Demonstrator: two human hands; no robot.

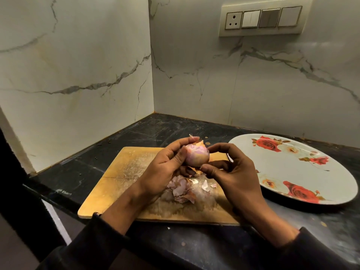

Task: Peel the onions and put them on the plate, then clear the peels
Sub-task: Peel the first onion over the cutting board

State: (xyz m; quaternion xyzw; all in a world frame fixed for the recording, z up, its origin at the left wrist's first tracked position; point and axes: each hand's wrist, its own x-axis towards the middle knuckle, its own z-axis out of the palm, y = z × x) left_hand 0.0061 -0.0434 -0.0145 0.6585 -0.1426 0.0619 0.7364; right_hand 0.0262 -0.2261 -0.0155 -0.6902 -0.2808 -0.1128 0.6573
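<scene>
Peels lie on the cutting board, plate to its right.

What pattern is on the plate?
Red roses on the white plate, in the head view.

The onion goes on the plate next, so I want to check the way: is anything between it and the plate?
Nothing visible. The onion is held above the cutting board; only the right hand lies toward the plate, which shows no onions.
</scene>
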